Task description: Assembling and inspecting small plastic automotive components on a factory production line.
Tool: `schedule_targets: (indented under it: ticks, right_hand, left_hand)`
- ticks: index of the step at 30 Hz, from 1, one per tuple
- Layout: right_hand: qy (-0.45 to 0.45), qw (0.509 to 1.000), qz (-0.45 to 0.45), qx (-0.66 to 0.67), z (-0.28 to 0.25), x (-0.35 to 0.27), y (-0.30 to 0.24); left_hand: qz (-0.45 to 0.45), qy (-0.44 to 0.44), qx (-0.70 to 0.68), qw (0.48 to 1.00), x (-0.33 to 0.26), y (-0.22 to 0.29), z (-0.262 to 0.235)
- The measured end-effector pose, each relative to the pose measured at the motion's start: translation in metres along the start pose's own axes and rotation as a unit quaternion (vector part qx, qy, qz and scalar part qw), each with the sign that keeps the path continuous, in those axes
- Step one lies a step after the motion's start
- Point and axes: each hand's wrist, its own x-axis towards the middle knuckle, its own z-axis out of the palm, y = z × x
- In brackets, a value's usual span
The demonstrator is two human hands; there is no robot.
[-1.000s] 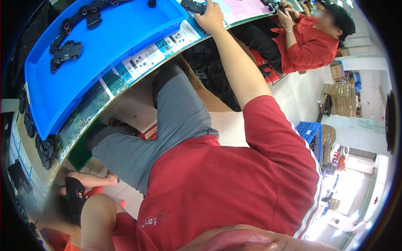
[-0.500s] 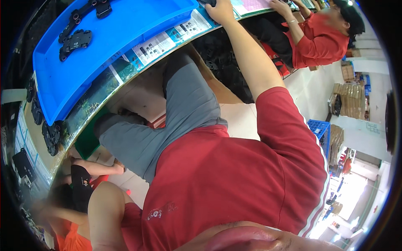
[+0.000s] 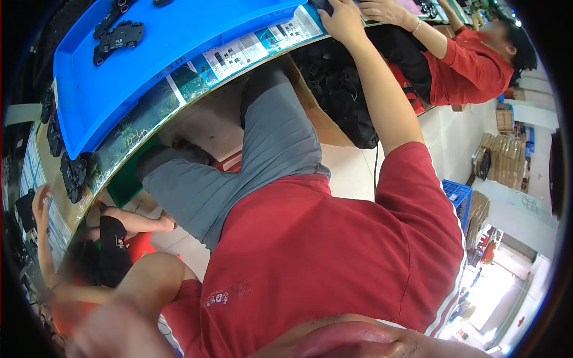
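At the top edge, my right hand (image 3: 343, 21) is closed on a dark grey object (image 3: 323, 5), partly cut off by the frame, so its kind does not show. It is over the front strip of the bench, just right of a large blue tray (image 3: 113, 113). My left hand (image 3: 116, 328) is raised close to the camera at the lower left. Motion blurs its fingers, and whether it holds anything cannot be made out. Inside the tray lie a flat black part (image 3: 119, 42) with short arms and another black jointed part (image 3: 113, 15).
Printed sheets (image 3: 236, 56) lie along the bench edge. Black parts (image 3: 74, 176) sit left of the tray. A box of black pieces (image 3: 337, 83) stands under the bench. A co-worker's hand (image 3: 385, 11) is beside my right hand; another person's raised hand (image 3: 42, 206) is at left.
My left hand has come into view at the lower left. The tray and my right hand appear shifted in the picture. A co-worker's hand now shows at the left bench.
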Motion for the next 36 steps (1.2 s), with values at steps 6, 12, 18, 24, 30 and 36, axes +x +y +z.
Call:
schedule_targets:
  ticks: [6,12,18,24,30,36]
  right_hand:
    - [-0.026,0.993,-0.023,0.115,-0.039,-0.005,0.013]
    - [0.02,0.996,0.034,0.075,-0.072,0.02,0.095]
    - [-0.075,0.997,0.004,0.037,-0.072,0.046,0.144]
    - [-0.084,0.991,-0.101,0.031,-0.04,0.048,0.203]
    - [-0.113,0.99,0.027,0.082,-0.075,0.045,0.133]
    - [-0.145,0.987,0.044,0.062,-0.077,0.039,0.127]
  left_hand:
    - [-0.449,-0.103,0.237,0.855,-0.152,-0.102,0.005]
    - [-0.376,-0.228,0.309,0.844,-0.22,-0.133,0.008]
    - [-0.331,-0.223,0.365,0.841,-0.219,-0.138,0.024]
    - [-0.304,-0.217,0.369,0.851,-0.224,-0.141,0.027]
    - [-0.318,-0.224,0.385,0.837,-0.226,-0.136,0.025]
    - [-0.31,-0.223,0.385,0.84,-0.227,-0.138,0.026]
